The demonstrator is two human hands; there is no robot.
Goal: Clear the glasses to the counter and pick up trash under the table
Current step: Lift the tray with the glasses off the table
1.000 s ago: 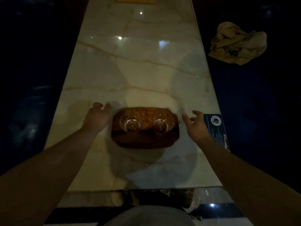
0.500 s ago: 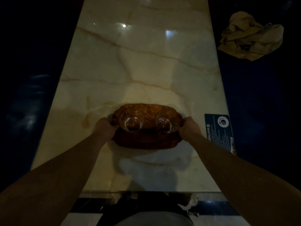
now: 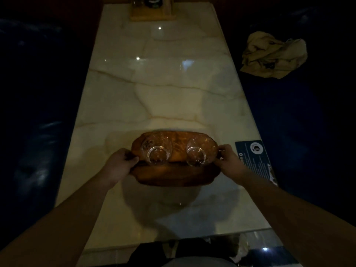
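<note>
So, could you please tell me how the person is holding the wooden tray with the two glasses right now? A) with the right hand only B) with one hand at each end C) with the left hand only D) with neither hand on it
B: the left hand grips the left end of the wooden tray and the right hand grips its right end, with both glasses standing on it.

I'm in a dim restaurant booth: marble table (image 3: pixel 165 97), dark blue padded seats (image 3: pixel 300 120), a menu card (image 3: pixel 256 160), a wooden condiment holder (image 3: pixel 153 15).
</note>
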